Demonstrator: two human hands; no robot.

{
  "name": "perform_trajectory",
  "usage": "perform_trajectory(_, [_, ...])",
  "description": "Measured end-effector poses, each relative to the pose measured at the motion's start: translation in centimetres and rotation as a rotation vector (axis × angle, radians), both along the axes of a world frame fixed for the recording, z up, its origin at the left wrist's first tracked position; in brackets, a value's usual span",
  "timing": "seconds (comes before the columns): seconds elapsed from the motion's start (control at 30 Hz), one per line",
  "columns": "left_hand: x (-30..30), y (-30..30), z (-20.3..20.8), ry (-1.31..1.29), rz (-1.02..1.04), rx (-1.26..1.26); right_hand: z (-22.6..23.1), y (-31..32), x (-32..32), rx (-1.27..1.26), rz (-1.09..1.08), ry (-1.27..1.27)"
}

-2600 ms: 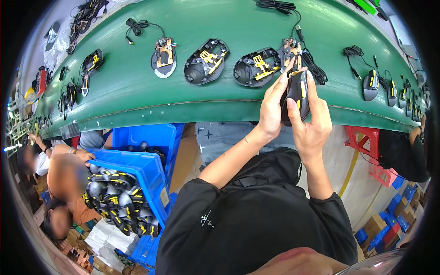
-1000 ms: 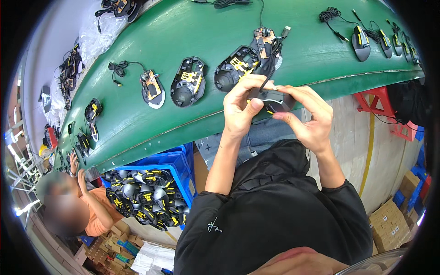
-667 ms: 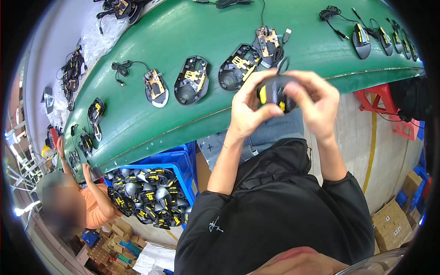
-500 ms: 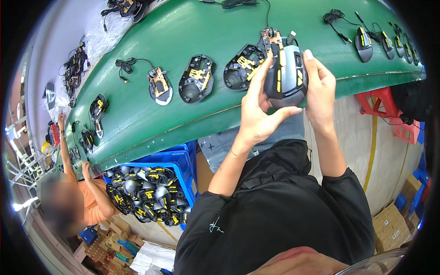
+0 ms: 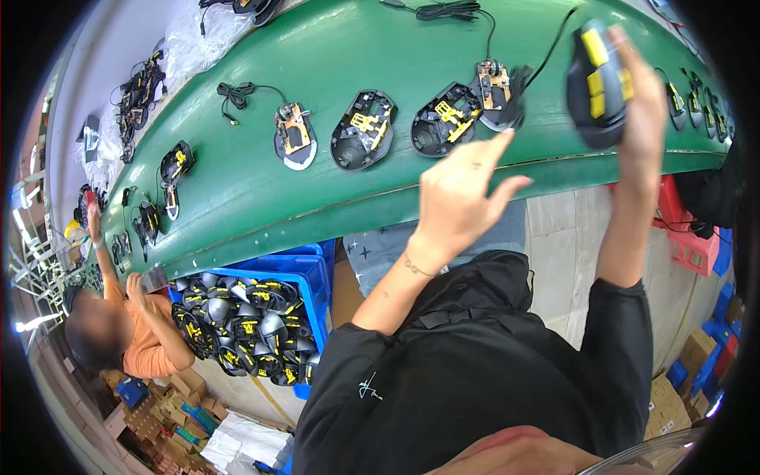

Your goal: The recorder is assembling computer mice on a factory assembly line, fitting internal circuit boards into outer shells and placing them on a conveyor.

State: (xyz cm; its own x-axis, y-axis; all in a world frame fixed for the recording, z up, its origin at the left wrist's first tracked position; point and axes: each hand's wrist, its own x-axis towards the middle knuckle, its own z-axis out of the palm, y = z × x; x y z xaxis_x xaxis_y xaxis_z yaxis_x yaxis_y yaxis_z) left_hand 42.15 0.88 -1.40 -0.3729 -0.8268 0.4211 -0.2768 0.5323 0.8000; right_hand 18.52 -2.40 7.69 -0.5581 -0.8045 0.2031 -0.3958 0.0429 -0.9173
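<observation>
My right hand (image 5: 645,103) is closed around a black computer mouse with yellow side strips (image 5: 595,99), lifted over the right part of the green belt and blurred by motion. My left hand (image 5: 463,190) holds nothing; its index finger and thumb are apart, above the belt's near edge. Just beyond that fingertip lies a mouse half with an orange circuit board (image 5: 494,85), a dark, blurred cable bundle beside it. To its left is a black mouse shell with yellow parts inside (image 5: 443,119), then a second such shell (image 5: 362,131) and another board-bearing half (image 5: 295,136) with its cable.
The green belt (image 5: 261,206) curves across the view, with several mice at its far right. A blue crate (image 5: 315,293) full of mouse shells stands below its near edge. At left a co-worker in an orange top (image 5: 154,348) reaches over the belt. A red stool (image 5: 689,245) stands at right.
My right hand has carried the mouse up and to the right. My left hand has let go of it and stayed near the belt edge, fingers now apart.
</observation>
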Motion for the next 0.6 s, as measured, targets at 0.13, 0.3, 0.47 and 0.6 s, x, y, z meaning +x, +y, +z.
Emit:
perform_trajectory(0.13, [2.0,-2.4,-0.2,-0.431,0.108,-0.143,4.1,-1.1,-7.9,-0.036,-0.053,-0.062])
perform_trajectory(0.3, [2.5,-4.5,-3.2,-0.582,0.132,-0.143,-7.9,0.5,-12.3,0.593,-0.238,0.47])
perform_trajectory(0.47, [3.4,-7.3,-3.8,-0.578,0.394,-0.152,-8.7,2.1,-7.2,0.421,-0.484,0.88])
perform_trajectory(0.6, [1.4,-6.0,-1.2,-0.397,0.448,-0.335,-7.0,1.4,1.9,0.273,-0.224,0.601])
